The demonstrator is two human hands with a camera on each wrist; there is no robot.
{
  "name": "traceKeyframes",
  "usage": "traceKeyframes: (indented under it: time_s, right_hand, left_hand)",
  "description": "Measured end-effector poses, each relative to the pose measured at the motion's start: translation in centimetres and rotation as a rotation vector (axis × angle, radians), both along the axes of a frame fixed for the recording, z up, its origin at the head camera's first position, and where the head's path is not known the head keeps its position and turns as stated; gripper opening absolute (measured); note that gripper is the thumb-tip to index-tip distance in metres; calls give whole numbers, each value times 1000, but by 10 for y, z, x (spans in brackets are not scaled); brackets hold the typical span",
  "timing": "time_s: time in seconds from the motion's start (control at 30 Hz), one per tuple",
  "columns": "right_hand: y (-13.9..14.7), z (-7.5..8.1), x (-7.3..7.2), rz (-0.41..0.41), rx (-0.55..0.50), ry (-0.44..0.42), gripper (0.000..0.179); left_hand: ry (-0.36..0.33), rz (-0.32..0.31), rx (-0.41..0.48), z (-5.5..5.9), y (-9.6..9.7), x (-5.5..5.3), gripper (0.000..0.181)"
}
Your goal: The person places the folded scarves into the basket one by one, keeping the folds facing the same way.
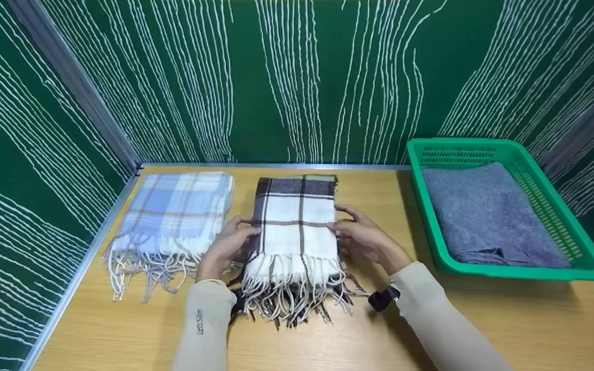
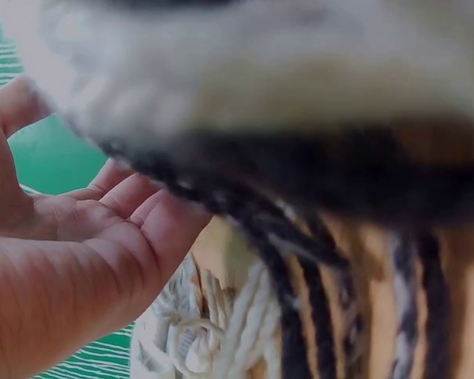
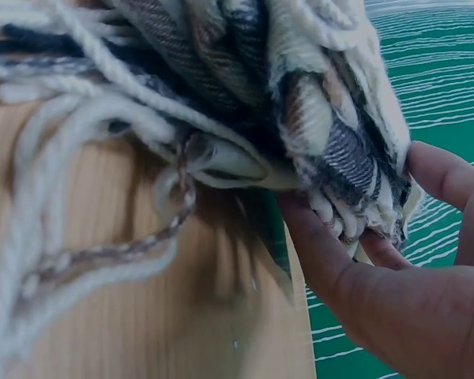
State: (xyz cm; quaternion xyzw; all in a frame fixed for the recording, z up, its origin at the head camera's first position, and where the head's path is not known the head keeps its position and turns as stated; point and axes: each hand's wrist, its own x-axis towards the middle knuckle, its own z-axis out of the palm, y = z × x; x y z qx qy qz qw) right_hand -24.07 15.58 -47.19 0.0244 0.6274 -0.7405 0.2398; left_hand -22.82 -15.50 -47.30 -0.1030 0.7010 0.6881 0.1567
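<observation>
A folded black, white and brown plaid scarf [image 1: 286, 237] with fringe at its near end is between my two hands at the middle of the table. On its left side my left hand [image 1: 229, 242] holds the edge, thumb near the top and fingers beneath, as the left wrist view shows. My right hand [image 1: 366, 237] grips the opposite edge. In the right wrist view its thumb [image 3: 446, 174] touches the upper side of the folded layers, and the other fingers reach underneath. Some fingertips are hidden by the cloth.
A folded light-blue and white plaid scarf [image 1: 173, 211] lies left of my left hand, fringe toward me. At the right stands a green plastic basket [image 1: 428, 221] with a folded grey cloth [image 1: 488, 216] inside. Green panels with white lines [image 1: 286, 77] border the wooden table [image 1: 121, 330].
</observation>
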Motion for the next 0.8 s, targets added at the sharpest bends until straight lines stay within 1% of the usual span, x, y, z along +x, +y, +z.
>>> traceKeyframes:
  time_s: [0.13, 0.27, 0.43, 0.53, 0.67, 0.8]
  right_hand:
    - [4, 5, 1, 8, 19, 18, 70]
    - [8, 12, 1, 18, 45, 20, 72]
    - [14, 21, 0, 31, 42, 42, 75]
    - [18, 25, 1, 29, 51, 60, 75]
    - [24, 31, 3, 33, 80, 91, 72]
    - [30, 39, 6, 30, 101, 101, 71]
  left_hand:
    - [-2, -12, -2, 4, 2, 0, 37]
    - [-1, -23, 17, 8, 4, 1, 37]
    - [-5, -25, 44, 13, 10, 1, 36]
    - [13, -23, 66, 15, 15, 1, 35]
    - [62, -25, 84, 18, 21, 2, 31]
    - [83, -23, 90, 22, 29, 3, 29]
